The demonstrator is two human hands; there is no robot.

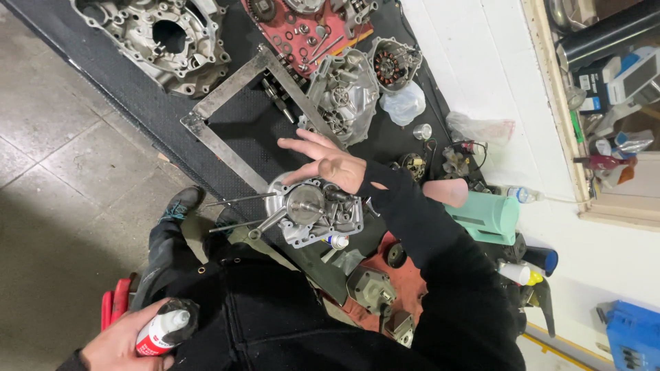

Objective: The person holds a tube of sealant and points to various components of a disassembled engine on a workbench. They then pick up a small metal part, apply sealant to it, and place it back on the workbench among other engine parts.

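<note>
The left hand [130, 336] wraps its fingers around a red and white spray can [159, 331]. The right hand [328, 163] hovers with fingers spread above a metal engine cover [313, 213] on the counter [130, 82].

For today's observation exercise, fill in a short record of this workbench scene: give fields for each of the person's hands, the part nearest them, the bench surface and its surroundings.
left hand: low beside the body, wrapped around a red and white tube with a white nozzle
right hand: open, fingers spread, palm up over the bench, holding nothing
nearest part: grey metal engine cover with a round shaft in its middle, just below the right hand
bench surface: black mat
other parts: large engine case at the far end, flat metal frame, red tray of small parts
floor: grey tiles
</note>
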